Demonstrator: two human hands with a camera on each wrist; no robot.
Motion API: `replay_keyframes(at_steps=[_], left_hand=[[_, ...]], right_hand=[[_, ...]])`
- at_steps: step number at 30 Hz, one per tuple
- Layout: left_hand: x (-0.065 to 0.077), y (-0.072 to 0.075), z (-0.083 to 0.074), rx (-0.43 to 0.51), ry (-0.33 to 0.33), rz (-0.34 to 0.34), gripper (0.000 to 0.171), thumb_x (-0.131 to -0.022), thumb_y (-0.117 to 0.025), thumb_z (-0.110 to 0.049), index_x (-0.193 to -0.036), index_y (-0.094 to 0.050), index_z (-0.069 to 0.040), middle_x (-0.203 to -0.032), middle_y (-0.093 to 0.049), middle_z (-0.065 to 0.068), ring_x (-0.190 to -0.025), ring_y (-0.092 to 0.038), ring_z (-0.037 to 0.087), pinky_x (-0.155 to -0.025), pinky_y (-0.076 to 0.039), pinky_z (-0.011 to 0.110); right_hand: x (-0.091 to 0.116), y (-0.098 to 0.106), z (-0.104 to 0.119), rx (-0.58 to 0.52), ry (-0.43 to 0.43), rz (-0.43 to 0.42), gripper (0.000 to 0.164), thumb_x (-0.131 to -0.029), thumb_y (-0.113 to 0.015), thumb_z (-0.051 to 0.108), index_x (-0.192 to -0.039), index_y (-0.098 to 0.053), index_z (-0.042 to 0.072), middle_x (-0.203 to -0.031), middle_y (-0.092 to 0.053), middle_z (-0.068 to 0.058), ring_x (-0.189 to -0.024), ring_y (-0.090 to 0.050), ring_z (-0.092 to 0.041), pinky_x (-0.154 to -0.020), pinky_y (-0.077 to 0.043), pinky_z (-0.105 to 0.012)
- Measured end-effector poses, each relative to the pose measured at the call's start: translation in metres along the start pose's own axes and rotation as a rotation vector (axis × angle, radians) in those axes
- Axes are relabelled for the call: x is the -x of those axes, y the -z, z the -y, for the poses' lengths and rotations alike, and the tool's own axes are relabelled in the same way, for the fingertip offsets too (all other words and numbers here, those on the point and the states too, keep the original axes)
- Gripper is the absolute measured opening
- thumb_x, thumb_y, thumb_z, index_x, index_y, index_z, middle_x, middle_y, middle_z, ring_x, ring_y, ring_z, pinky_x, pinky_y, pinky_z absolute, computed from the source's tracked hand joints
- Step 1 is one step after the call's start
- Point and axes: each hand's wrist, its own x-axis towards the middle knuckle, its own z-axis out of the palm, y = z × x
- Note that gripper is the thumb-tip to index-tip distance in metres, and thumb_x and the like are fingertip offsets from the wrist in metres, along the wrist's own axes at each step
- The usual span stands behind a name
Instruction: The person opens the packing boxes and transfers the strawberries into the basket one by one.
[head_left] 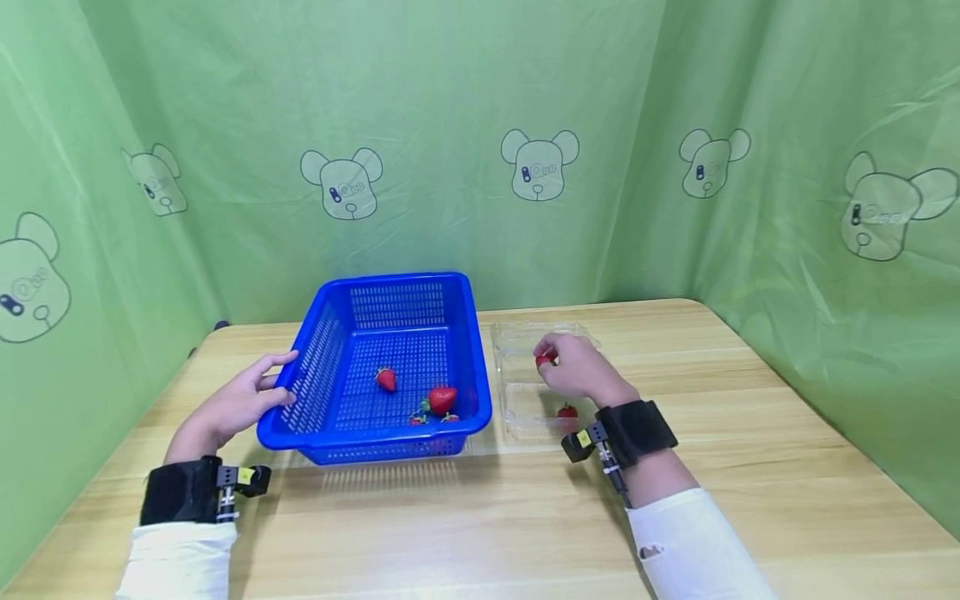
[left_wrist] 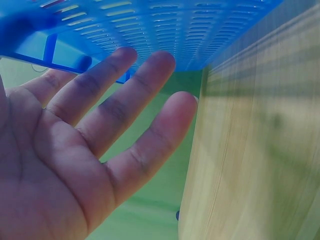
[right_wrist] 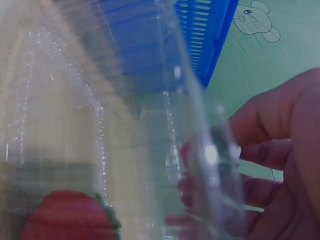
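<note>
A blue plastic basket (head_left: 375, 437) with slotted walls stands left of centre, several strawberries lying on its floor. My left hand (head_left: 238, 404) is at the basket's left side, its fairly straight fingers against the slotted wall; the left wrist view shows these fingers (left_wrist: 140, 85) below the blue wall. My right hand (head_left: 577, 367) reaches into a clear plastic box (head_left: 517, 429) and pinches a red strawberry (head_left: 545, 361). Another strawberry (head_left: 567, 412) lies in the box's near right part; in the right wrist view that strawberry (right_wrist: 70, 217) shows through the clear wall.
Basket and box stand side by side on a wooden table (head_left: 390, 533), the box on the right. A green curtain (head_left: 450, 100) with printed bear heads rises behind the table and along both sides.
</note>
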Motion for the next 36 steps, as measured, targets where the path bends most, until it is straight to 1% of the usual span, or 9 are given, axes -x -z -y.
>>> replay_keyframes(at_steps=[5,11,15,19,22,28,36], left_hand=[[0.000,0.001,0.000,0.012,-0.002,0.004,0.063,-0.094,-0.047,-0.006,-0.148,-0.015,-0.001,-0.132,-0.040,0.044,-0.099,-0.063,0.038,-0.080,-0.057,0.043],[0.000,0.001,0.000,0.005,-0.004,0.000,0.064,-0.094,-0.047,-0.006,-0.149,-0.014,-0.001,-0.133,-0.039,0.044,-0.100,-0.062,0.039,-0.081,-0.056,0.044],[-0.001,0.001,0.001,0.015,-0.006,-0.001,0.065,-0.093,-0.047,-0.005,-0.148,-0.014,0.000,-0.132,-0.040,0.044,-0.099,-0.063,0.038,-0.080,-0.057,0.042],[-0.001,0.001,0.001,0.028,-0.007,0.000,0.065,-0.092,-0.047,-0.004,-0.148,-0.014,0.000,-0.132,-0.041,0.044,-0.098,-0.063,0.038,-0.078,-0.057,0.041],[-0.001,0.001,0.002,0.030,-0.007,0.002,0.064,-0.092,-0.047,-0.004,-0.148,-0.015,0.000,-0.132,-0.041,0.044,-0.098,-0.063,0.038,-0.079,-0.057,0.042],[-0.001,0.001,0.002,0.020,-0.001,0.005,0.064,-0.094,-0.047,-0.006,-0.148,-0.014,-0.001,-0.133,-0.040,0.043,-0.100,-0.062,0.039,-0.082,-0.056,0.046],[0.000,0.001,0.002,0.007,-0.005,0.003,0.063,-0.094,-0.047,-0.006,-0.148,-0.015,0.000,-0.133,-0.040,0.043,-0.101,-0.062,0.040,-0.082,-0.056,0.047]], right_hand=[[-0.002,-0.003,0.000,-0.021,0.053,-0.033,0.019,-0.086,-0.055,0.012,-0.102,-0.063,0.006,-0.096,-0.068,-0.014,-0.085,-0.060,-0.026,-0.075,-0.052,-0.043],[-0.004,-0.006,-0.001,-0.059,0.125,-0.091,0.018,-0.085,-0.055,0.013,-0.099,-0.064,0.006,-0.091,-0.069,-0.012,-0.078,-0.061,-0.022,-0.070,-0.053,-0.041],[-0.006,-0.009,-0.001,-0.078,0.158,-0.122,0.016,-0.085,-0.056,0.014,-0.096,-0.065,0.007,-0.089,-0.070,-0.010,-0.076,-0.061,-0.019,-0.068,-0.053,-0.038],[-0.007,-0.012,-0.002,-0.123,0.209,-0.147,0.013,-0.085,-0.057,0.012,-0.093,-0.066,0.007,-0.085,-0.070,-0.008,-0.072,-0.061,-0.017,-0.065,-0.053,-0.035],[-0.007,-0.013,-0.002,-0.173,0.248,-0.162,0.012,-0.086,-0.058,0.009,-0.094,-0.066,0.006,-0.083,-0.070,-0.007,-0.070,-0.062,-0.016,-0.063,-0.054,-0.034],[-0.004,-0.014,0.000,-0.212,0.278,-0.161,0.013,-0.088,-0.059,0.008,-0.099,-0.066,0.005,-0.087,-0.071,-0.009,-0.075,-0.064,-0.018,-0.065,-0.055,-0.036],[-0.002,-0.013,0.003,-0.247,0.304,-0.153,0.014,-0.088,-0.060,0.006,-0.100,-0.066,0.005,-0.089,-0.071,-0.010,-0.075,-0.063,-0.018,-0.066,-0.055,-0.036]])
